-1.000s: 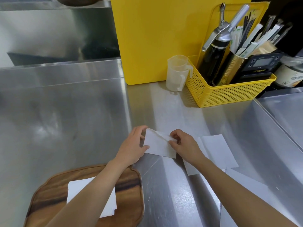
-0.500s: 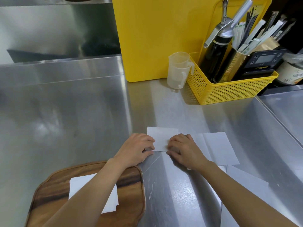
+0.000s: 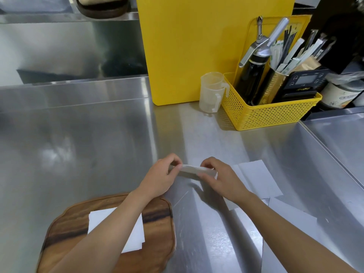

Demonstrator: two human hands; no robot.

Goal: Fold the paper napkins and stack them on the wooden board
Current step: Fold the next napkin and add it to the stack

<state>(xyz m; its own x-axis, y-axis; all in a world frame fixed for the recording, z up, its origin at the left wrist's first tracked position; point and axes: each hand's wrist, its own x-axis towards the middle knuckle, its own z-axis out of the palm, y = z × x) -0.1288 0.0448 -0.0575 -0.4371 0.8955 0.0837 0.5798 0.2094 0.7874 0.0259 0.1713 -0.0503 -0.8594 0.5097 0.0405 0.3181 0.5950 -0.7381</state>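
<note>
Wooden board (image 3: pixel 157 217) lies at the near left of the steel counter (image 3: pixel 98 144), and folded napkins (image 3: pixel 136 236) already rest on it, partly hidden by the left forearm. Further right, the left hand (image 3: pixel 160 179) pinches one end of a folded napkin (image 3: pixel 194 169) and the right hand (image 3: pixel 218 179) pinches the other end, holding it just above the counter. To the right, unfolded napkins (image 3: pixel 260 179) lie flat and overlapping. I judge the task is only partly done: this napkin must go to the stack, and several sheets remain to fold
</note>
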